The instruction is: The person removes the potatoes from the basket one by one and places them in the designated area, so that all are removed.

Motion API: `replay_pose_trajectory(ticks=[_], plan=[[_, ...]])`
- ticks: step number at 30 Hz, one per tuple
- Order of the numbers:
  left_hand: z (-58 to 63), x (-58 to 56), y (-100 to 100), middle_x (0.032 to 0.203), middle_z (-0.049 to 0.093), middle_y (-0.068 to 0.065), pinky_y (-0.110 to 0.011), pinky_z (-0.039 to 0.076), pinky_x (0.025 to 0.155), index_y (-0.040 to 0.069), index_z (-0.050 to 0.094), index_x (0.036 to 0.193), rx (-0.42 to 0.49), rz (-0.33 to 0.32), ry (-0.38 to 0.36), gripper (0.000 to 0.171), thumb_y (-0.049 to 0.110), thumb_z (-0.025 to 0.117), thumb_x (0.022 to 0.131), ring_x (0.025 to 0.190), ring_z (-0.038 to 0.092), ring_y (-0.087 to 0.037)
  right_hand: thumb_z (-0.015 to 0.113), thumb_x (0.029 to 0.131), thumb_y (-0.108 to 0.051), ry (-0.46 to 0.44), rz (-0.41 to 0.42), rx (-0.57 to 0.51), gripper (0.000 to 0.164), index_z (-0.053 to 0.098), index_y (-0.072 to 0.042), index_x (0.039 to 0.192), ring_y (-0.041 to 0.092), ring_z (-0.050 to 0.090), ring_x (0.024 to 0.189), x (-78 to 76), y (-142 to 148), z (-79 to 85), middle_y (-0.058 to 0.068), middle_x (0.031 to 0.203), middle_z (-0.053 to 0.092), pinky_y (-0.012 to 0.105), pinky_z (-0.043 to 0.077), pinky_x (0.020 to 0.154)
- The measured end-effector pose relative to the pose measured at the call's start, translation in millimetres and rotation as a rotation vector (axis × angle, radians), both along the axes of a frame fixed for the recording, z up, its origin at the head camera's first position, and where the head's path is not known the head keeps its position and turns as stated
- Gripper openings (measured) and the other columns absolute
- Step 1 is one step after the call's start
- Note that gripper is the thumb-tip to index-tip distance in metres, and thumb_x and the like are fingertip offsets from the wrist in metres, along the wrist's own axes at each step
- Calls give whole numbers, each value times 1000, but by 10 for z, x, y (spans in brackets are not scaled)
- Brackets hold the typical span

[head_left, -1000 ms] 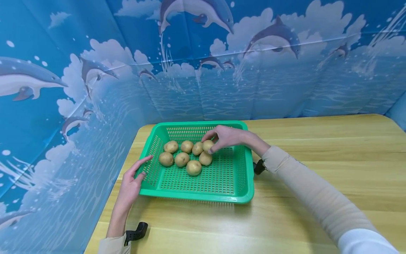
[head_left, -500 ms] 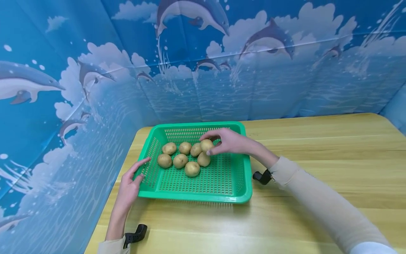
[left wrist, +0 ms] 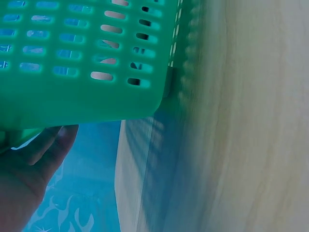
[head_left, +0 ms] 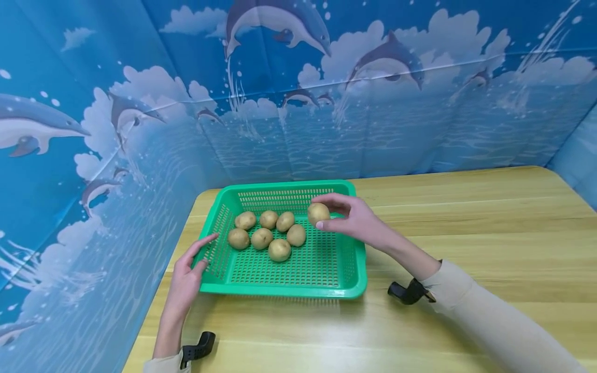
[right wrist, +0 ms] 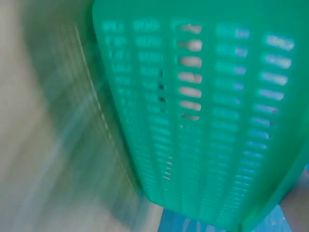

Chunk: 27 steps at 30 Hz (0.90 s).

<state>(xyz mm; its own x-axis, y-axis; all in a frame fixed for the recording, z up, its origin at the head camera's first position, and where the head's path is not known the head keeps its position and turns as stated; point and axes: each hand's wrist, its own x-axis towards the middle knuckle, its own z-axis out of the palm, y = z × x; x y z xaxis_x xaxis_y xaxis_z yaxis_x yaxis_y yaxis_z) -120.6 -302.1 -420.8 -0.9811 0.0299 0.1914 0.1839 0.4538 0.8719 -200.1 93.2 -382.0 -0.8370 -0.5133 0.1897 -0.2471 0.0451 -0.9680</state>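
Note:
A potato (head_left: pixel 318 214) is pinched between the thumb and fingers of my right hand (head_left: pixel 356 220), above the right half of a green plastic basket (head_left: pixel 284 290). Several other potatoes lie on the basket floor, left of the held one; the nearest to it is a potato (head_left: pixel 296 235) at the group's right end. My left hand (head_left: pixel 184 282) holds the basket's left rim, index finger reaching over it. In the left wrist view, fingertips (left wrist: pixel 63 137) touch the underside of the rim. The right wrist view is blurred and shows the basket's slotted side wall (right wrist: pixel 193 145), with the held potato out of sight.
The basket stands on a wooden table (head_left: pixel 466 233), near its left edge. A blue curtain (head_left: pixel 298 134) printed with dolphins hangs behind and to the left. Black wrist cameras sit on both cuffs, the right camera (head_left: pixel 407 291) just off the basket's right side.
My right hand has moved to the right with the potato, away from the other potatoes, opening a gap between them. The left hand stays on the rim. The head view has shifted slightly.

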Motion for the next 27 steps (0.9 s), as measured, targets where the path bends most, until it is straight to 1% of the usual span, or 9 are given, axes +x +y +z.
replay_pose_trajectory(ticks=[3, 7, 15, 17, 19, 21, 23, 25, 27], plan=[[3, 13, 1, 153, 41, 1, -55, 20, 114, 21, 52, 144, 18, 5, 1, 60, -12, 42, 95, 145, 24, -19, 76, 88, -21, -15, -65, -22, 49, 59, -17, 134, 19, 52, 126, 78, 59, -6, 4, 136, 55, 36, 48, 98], [4, 25, 4, 153, 40, 2, -52, 21, 113, 21, 51, 144, 31, 12, -4, 59, -11, 42, 96, 145, 24, -18, 76, 89, -22, -27, -119, -30, 49, 58, -16, 135, 21, 53, 125, 181, 143, 19, 3, 134, 57, 36, 51, 93], [-18, 27, -6, 153, 40, 2, -51, 24, 112, 22, 52, 144, 22, 21, -17, 58, -11, 41, 97, 145, 24, -17, 75, 90, -20, -55, -188, -48, 49, 58, -14, 135, 23, 52, 126, 356, 361, 84, 7, 133, 57, 35, 53, 89], [-17, 32, -8, 153, 40, 2, -46, 25, 112, 23, 52, 144, 13, 26, -20, 58, -10, 41, 97, 145, 25, -17, 75, 89, -21, -59, -210, -45, 50, 57, -14, 136, 23, 53, 126, 385, 417, 88, 7, 134, 57, 35, 53, 89], [-12, 33, -10, 153, 40, 3, -36, 27, 111, 23, 52, 144, 10, 30, -20, 58, -9, 41, 97, 144, 25, -17, 75, 89, -22, -52, -234, -33, 50, 58, -16, 136, 22, 53, 125, 410, 473, 91, 6, 133, 57, 34, 53, 89], [-5, 31, -8, 153, 40, 3, -25, 29, 108, 24, 52, 144, 9, 29, -22, 58, -9, 41, 97, 144, 26, -16, 75, 89, -22, -38, -252, -17, 50, 58, -17, 136, 21, 53, 125, 435, 531, 94, 4, 133, 56, 33, 53, 89], [-2, 27, -5, 153, 40, 3, -17, 30, 103, 24, 52, 144, 10, 27, -20, 58, -9, 41, 97, 144, 27, -17, 75, 89, -20, -24, -263, -9, 49, 58, -18, 136, 22, 53, 124, 456, 586, 90, 4, 133, 56, 33, 54, 88], [-2, 23, -4, 153, 40, 2, -14, 30, 101, 23, 52, 144, 8, 24, -19, 59, -9, 40, 97, 144, 26, -17, 75, 89, -19, -13, -270, -1, 50, 57, -16, 136, 22, 53, 124, 474, 637, 79, 3, 133, 56, 33, 54, 87], [-6, 20, -5, 153, 40, 2, -14, 31, 100, 23, 52, 144, 10, 22, -19, 59, -10, 41, 97, 144, 26, -17, 74, 90, -18, -5, -282, 12, 52, 56, -14, 138, 21, 53, 125, 485, 686, 63, 3, 133, 55, 32, 54, 86]])
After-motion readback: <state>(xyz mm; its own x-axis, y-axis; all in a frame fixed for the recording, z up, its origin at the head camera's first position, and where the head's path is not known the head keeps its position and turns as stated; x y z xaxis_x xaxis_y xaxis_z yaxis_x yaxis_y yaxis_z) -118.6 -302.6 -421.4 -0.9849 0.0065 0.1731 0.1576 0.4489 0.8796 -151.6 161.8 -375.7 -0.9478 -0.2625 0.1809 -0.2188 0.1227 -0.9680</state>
